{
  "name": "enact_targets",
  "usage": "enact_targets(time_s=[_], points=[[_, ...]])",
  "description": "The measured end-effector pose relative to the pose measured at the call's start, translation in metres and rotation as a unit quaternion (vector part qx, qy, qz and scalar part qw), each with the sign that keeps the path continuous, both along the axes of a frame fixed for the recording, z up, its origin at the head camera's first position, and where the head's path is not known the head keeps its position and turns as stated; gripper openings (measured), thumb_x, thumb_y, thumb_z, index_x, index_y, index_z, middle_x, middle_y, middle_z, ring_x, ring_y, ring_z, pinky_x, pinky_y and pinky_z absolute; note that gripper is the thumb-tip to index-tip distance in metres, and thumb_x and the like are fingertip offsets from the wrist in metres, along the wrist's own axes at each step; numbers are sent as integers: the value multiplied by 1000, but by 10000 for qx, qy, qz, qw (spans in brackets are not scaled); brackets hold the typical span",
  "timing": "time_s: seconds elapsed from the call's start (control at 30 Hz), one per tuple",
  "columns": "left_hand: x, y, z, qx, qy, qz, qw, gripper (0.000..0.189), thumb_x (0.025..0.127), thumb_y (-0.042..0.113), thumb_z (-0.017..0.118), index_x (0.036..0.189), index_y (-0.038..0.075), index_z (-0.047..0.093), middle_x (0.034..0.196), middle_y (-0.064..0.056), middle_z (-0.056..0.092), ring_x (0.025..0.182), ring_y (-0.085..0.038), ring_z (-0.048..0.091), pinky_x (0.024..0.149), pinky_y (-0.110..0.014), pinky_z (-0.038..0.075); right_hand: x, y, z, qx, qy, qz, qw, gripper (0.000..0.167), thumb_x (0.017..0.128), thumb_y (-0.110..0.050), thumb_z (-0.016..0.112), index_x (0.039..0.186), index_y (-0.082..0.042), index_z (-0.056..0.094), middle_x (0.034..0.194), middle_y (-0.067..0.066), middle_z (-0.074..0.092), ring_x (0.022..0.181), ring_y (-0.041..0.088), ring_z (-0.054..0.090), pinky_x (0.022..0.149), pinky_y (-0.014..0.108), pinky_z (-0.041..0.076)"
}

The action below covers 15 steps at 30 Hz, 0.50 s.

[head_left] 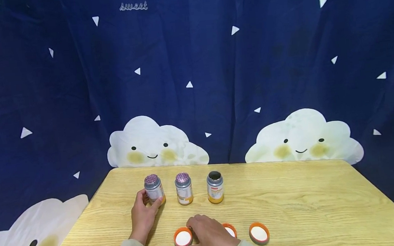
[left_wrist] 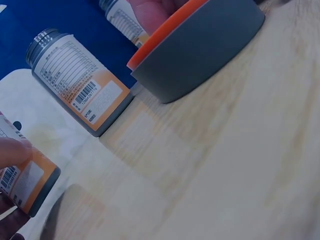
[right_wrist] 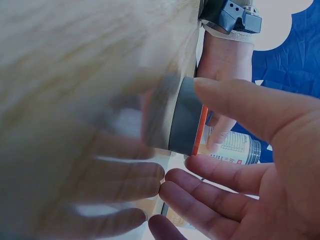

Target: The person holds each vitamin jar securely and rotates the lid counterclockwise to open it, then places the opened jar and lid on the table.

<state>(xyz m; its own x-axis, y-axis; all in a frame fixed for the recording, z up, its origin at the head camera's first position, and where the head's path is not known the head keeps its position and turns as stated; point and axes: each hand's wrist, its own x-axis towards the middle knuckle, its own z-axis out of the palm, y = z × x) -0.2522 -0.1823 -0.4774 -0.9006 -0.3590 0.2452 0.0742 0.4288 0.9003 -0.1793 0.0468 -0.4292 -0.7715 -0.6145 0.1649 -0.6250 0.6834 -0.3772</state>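
On the left of the table my left hand (head_left: 146, 216) grips a grey bottle (head_left: 155, 190) with a white-and-orange label, thumb in front and fingers round the far side. A patterned purple seal covers its mouth. My right hand (head_left: 211, 236) is beside the leftmost grey cap (head_left: 183, 238), which lies with its orange rim and white inside upward. In the right wrist view, the thumb overlaps one edge of this cap (right_wrist: 187, 115) and the index fingertip is at the opposite edge. The other fingers are loosely bent. Whether both fingertips press the cap is unclear.
A second sealed bottle (head_left: 183, 189) stands upright in the middle. To its right is a bottle (head_left: 215, 187) with a dark top. Another cap (head_left: 230, 230) is partly hidden behind my right hand, and one more cap (head_left: 259, 233) lies farther right. A blue curtain (head_left: 214, 79) hangs behind the table.
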Motion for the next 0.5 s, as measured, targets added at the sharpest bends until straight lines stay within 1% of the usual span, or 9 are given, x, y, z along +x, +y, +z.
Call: enact_targets(time_s=[0.13, 0.23, 0.37, 0.5], points=[[1, 0, 1, -102, -51, -4, 9999, 58, 84, 17, 75, 130, 0, 45, 128, -26, 55, 119, -39, 53, 102, -51, 38, -1, 0, 0, 27, -52, -18, 10000, 41, 71, -34, 80, 102, -16, 60, 86, -13, 50, 74, 4, 44, 66, 22, 41], [2, 0, 1, -188, -27, 10, 9998, 57, 84, 15, 75, 129, -1, 45, 127, -27, 56, 117, -40, 54, 101, -51, 38, -1, 0, 0, 47, -132, -41, 9999, 40, 71, -35, 80, 101, -17, 60, 84, -13, 48, 72, 5, 43, 65, 22, 40], [3, 1, 2, -294, -15, 14, 9996, 56, 85, 15, 75, 129, -2, 45, 125, -27, 57, 116, -40, 54, 100, -51, 39, -1, 0, -1, 46, -115, -31, 9999, 40, 71, -35, 80, 101, -17, 60, 84, -13, 49, 72, 4, 44, 64, 22, 40], [3, 1, 2, -335, -90, -59, 9994, 56, 85, 15, 74, 130, -1, 44, 127, -27, 55, 117, -41, 53, 102, -51, 38, 0, 0, -1, 25, -46, -9, 10000, 40, 71, -34, 80, 101, -16, 60, 85, -13, 50, 72, 4, 44, 64, 21, 40]])
